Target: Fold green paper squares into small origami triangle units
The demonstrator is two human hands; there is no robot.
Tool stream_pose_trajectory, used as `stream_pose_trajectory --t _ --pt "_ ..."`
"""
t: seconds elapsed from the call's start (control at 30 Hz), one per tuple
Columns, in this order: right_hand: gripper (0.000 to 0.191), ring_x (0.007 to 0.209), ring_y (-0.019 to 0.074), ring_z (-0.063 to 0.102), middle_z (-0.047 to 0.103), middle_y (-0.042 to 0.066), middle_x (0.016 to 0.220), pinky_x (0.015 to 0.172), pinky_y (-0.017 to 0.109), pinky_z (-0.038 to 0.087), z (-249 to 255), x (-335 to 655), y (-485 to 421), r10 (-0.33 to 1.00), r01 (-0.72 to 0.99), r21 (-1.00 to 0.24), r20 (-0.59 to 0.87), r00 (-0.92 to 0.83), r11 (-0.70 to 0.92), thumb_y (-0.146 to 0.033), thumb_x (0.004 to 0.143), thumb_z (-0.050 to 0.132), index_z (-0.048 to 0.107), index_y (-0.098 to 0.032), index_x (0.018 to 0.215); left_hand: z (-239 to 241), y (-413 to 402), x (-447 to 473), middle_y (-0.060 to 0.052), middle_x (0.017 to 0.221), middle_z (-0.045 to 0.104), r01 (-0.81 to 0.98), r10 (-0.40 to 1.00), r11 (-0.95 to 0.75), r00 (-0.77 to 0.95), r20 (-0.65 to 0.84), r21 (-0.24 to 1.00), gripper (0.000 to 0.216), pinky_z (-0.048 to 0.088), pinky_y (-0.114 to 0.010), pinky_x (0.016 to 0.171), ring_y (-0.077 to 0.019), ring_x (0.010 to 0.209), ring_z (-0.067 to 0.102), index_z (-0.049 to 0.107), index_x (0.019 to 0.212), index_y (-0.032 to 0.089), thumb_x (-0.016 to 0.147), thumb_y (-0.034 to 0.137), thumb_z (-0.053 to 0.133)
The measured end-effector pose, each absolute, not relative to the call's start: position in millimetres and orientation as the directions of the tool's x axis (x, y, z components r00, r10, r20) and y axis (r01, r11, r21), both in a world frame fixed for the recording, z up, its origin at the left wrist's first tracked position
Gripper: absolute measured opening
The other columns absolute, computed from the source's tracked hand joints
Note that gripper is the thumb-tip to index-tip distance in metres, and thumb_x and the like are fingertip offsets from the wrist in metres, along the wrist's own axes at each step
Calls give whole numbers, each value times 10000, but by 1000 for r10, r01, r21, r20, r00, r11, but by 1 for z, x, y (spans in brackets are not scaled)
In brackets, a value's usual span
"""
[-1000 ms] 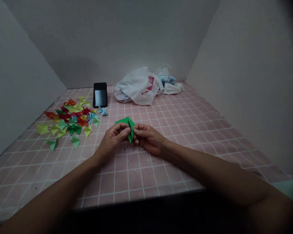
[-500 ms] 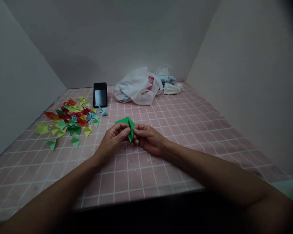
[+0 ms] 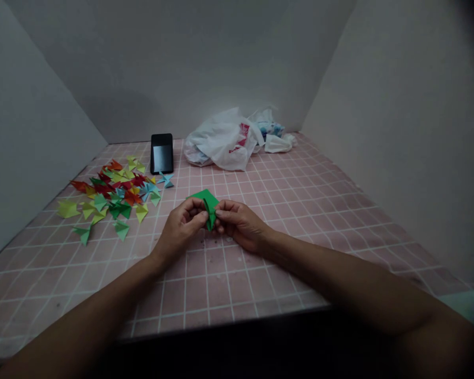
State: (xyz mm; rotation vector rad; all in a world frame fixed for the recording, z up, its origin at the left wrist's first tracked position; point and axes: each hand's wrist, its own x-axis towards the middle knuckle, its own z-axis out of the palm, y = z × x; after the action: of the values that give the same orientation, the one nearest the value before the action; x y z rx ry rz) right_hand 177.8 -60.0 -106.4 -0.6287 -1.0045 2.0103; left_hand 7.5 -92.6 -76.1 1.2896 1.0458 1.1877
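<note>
A narrow piece of folded green origami paper (image 3: 210, 215) is held upright between my two hands, just above the table. My left hand (image 3: 186, 218) pinches its left side between thumb and fingers. From the right, my right hand (image 3: 239, 221) grips the other side with thumb and forefinger. Right behind them a flat green paper sheet (image 3: 205, 194) lies on the table, partly covered by my fingers. To the left spreads a pile of small folded paper figures (image 3: 120, 209) in red, orange, yellow, green and blue.
A black phone (image 3: 161, 153) leans upright behind the paper figures. Toward the back wall lie a crumpled white plastic bag (image 3: 225, 139) and a smaller white and blue bundle (image 3: 272, 129). A pink checked cloth (image 3: 292, 210) covers the table, with walls on three sides.
The folded paper has turned a little between my fingers, and its upper tip has shifted left. My left thumb has drawn slightly left. The things around have stayed put.
</note>
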Motion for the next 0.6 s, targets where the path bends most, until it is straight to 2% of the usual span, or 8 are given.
stream_pose_trajectory --t 0.13,0.23,0.33,0.47,0.6 --pt "270 569 89 553 650 -38 675 593 240 440 -109 178 -62 852 -383 -888 -18 -523 -253 -329 776 822 594 -186 807 -73 -91 9 26 755 697 18 993 -42 108 40 999 256 538 -260 633 -139 651 662 610 916 186 681 207 708" --pt "241 590 95 558 644 -29 707 604 253 448 -108 178 -62 863 -332 -923 1 -505 -193 -339 822 766 574 -193 825 -74 -90 9 19 775 695 60 995 -41 99 35 997 300 528 -264 642 -145 670 661 613 963 188 673 221 681" --pt "172 616 104 567 614 -34 752 618 269 464 -105 177 -65 867 -243 -968 69 -494 -62 -326 872 686 571 -199 882 -78 -92 7 1 814 695 232 989 -146 42 140 962 269 503 -271 644 -156 700 656 646 975 190 708 225 643" --pt "126 722 135 573 609 -11 851 661 293 475 -102 177 -71 858 -54 -977 209 -469 208 -295 921 625 602 -207 1008 -81 -96 6 -22 914 734 485 955 -266 18 295 833 281 504 -304 704 -181 768 677 676 1025 201 755 182 598" --pt "141 804 164 576 628 16 894 740 331 477 -102 178 -72 834 95 -911 321 -449 402 -257 938 610 621 -207 1069 -84 -98 6 -24 934 749 555 945 -279 15 326 784 288 511 -319 736 -189 783 692 686 1069 206 800 165 594"
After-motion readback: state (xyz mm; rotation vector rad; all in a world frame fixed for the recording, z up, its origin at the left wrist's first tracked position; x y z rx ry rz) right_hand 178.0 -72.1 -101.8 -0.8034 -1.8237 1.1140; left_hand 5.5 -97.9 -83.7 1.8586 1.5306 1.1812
